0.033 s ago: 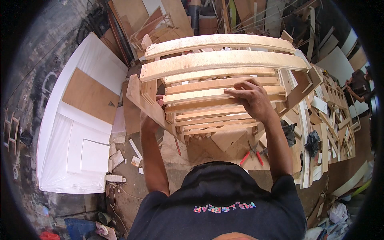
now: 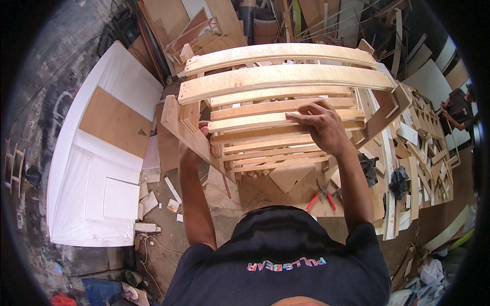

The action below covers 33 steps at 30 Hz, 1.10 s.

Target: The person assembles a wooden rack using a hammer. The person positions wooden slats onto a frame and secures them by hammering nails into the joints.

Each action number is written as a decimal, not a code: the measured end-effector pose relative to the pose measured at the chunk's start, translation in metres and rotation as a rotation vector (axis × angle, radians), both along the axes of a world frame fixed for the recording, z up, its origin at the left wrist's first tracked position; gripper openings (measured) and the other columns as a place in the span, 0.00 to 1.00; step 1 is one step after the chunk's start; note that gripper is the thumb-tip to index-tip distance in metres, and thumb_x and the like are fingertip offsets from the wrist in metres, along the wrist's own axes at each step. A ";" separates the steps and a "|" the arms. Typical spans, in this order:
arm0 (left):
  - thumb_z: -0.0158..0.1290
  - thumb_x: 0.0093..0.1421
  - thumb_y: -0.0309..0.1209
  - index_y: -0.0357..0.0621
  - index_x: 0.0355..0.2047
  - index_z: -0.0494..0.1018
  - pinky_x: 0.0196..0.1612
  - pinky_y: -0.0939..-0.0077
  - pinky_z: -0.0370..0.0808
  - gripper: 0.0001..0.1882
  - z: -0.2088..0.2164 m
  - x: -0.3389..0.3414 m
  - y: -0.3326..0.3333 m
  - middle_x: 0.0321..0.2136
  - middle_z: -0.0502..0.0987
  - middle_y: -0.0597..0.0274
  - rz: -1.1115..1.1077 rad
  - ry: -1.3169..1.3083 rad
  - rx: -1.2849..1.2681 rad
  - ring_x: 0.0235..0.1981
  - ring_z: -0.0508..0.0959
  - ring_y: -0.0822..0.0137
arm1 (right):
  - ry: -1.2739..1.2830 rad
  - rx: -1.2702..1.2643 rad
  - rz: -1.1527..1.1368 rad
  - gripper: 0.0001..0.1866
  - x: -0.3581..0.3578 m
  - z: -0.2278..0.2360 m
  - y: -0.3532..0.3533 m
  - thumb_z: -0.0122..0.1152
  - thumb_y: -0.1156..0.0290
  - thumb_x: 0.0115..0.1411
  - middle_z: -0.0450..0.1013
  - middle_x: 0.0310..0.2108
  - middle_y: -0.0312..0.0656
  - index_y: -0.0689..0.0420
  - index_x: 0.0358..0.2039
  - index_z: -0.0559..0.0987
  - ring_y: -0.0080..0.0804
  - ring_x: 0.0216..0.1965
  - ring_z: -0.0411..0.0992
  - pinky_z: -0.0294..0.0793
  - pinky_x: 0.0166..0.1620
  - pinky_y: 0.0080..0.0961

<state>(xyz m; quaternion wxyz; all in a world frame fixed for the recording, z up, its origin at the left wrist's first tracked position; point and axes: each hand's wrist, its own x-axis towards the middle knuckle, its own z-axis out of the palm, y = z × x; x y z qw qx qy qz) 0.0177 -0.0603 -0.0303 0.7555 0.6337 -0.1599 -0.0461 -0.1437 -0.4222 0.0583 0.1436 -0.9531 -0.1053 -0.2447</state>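
Observation:
A pale plywood frame [image 2: 286, 79] with several curved slats across it stands in front of me, its angled side panels at left and right. My right hand [image 2: 326, 127] reaches over from the right, thumb and fingers closed on a middle slat [image 2: 250, 122]. At the left end of that slat, my left hand [image 2: 193, 150] comes up behind the left side panel [image 2: 189, 135]. Its fingertips show at the slat's end, bent around the panel's edge, while the panel hides part of the hand. Red-handled pliers [image 2: 321, 196] lie below the frame, near my right forearm.
A plastic-wrapped white panel piece [image 2: 122, 168] with a brown board stands at the left. Offcuts [image 2: 148, 204] and a cord litter the floor. At right are stacked slatted wood pieces [image 2: 429, 132], black plastic bags [image 2: 398, 183] and another person [image 2: 459, 109]. Boards [image 2: 168, 20] lean behind.

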 end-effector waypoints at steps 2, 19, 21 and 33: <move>0.64 0.67 0.34 0.37 0.52 0.78 0.45 0.74 0.78 0.18 0.004 -0.003 0.000 0.42 0.81 0.65 -0.017 0.016 -0.010 0.41 0.79 0.72 | 0.009 0.003 -0.017 0.27 -0.001 -0.003 0.001 0.67 0.76 0.56 0.81 0.48 0.37 0.36 0.55 0.87 0.36 0.50 0.74 0.76 0.59 0.36; 0.60 0.70 0.33 0.32 0.54 0.77 0.48 0.74 0.78 0.18 0.009 -0.013 -0.006 0.44 0.82 0.60 -0.022 0.052 -0.113 0.43 0.80 0.70 | -0.128 -0.058 -0.079 0.21 -0.007 -0.010 0.004 0.68 0.68 0.59 0.82 0.52 0.36 0.36 0.53 0.87 0.39 0.56 0.76 0.72 0.62 0.40; 0.59 0.71 0.33 0.31 0.55 0.76 0.48 0.73 0.78 0.19 0.020 -0.018 -0.008 0.44 0.82 0.59 -0.014 0.097 -0.082 0.43 0.80 0.69 | -0.139 -0.061 -0.079 0.19 -0.007 -0.010 0.003 0.68 0.67 0.61 0.82 0.53 0.36 0.38 0.53 0.87 0.40 0.58 0.75 0.71 0.63 0.40; 0.55 0.72 0.29 0.26 0.61 0.68 0.63 0.65 0.77 0.22 -0.007 -0.051 0.015 0.54 0.79 0.47 0.062 0.113 -0.342 0.55 0.81 0.60 | -0.322 0.062 -0.123 0.22 -0.030 -0.015 0.010 0.71 0.67 0.61 0.81 0.54 0.38 0.45 0.57 0.85 0.43 0.60 0.74 0.70 0.64 0.43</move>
